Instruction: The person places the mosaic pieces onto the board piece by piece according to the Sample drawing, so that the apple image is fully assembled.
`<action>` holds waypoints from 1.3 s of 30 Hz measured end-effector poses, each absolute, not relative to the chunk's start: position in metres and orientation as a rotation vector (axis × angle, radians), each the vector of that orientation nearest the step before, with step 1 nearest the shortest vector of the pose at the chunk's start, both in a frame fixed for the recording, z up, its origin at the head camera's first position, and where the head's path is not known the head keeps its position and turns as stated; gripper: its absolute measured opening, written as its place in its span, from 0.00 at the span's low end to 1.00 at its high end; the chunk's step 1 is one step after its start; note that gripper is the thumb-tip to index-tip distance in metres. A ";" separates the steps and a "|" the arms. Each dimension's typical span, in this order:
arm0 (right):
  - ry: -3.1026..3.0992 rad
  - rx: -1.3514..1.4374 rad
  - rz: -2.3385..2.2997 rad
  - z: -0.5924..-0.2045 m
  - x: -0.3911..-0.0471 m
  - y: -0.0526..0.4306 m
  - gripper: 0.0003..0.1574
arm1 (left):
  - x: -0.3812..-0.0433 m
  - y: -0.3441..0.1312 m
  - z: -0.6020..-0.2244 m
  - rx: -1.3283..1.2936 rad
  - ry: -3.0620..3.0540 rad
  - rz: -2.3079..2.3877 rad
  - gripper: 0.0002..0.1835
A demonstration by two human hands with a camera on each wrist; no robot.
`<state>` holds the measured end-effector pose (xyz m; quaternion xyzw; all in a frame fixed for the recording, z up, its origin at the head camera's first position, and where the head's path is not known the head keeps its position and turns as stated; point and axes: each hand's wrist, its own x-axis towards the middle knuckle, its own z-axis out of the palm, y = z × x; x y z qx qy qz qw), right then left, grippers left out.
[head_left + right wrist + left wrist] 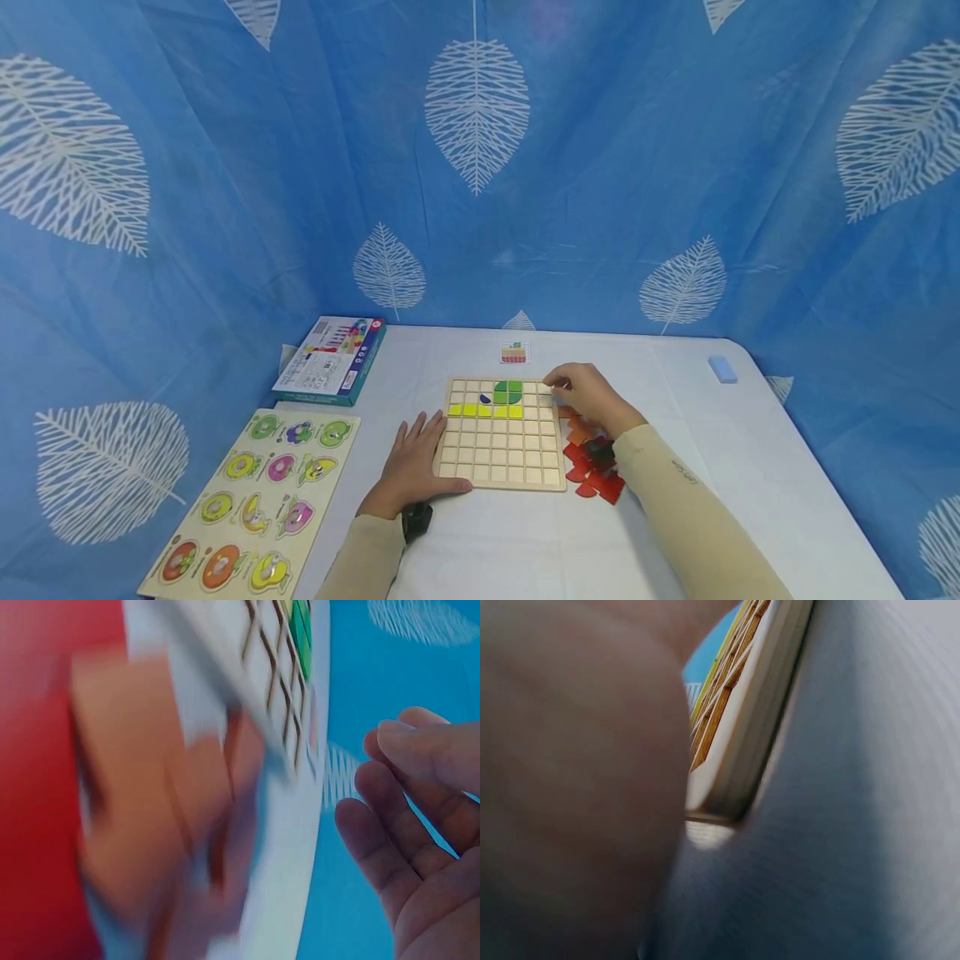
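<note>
A wooden grid board (498, 454) lies on the white table. Yellow squares (483, 411) form a row across it, with green pieces (508, 392) above them and a small dark blue piece (485, 398) beside the green. My left hand (412, 467) rests with spread fingers along the board's left edge, its thumb at the near edge. At the board's far right corner is my right hand (588, 396), fingertips close over the rim. In the right wrist view its fingers (375, 844) curve loosely, thumb near the index tip, and no piece shows between them.
Orange pieces (579, 432) and red pieces (600, 479) lie right of the board, partly under the right wrist. A picture card (515, 352) is behind it. Left are a box (330, 358) and a fruit puzzle board (247, 500). A light blue block (722, 369) lies far right.
</note>
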<state>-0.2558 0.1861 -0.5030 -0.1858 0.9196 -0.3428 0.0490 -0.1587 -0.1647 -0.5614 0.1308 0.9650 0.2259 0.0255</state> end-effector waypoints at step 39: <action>2.770 -0.398 -0.865 -0.529 -0.241 0.302 0.17 | -0.157 -0.164 -0.558 0.416 2.989 0.706 0.70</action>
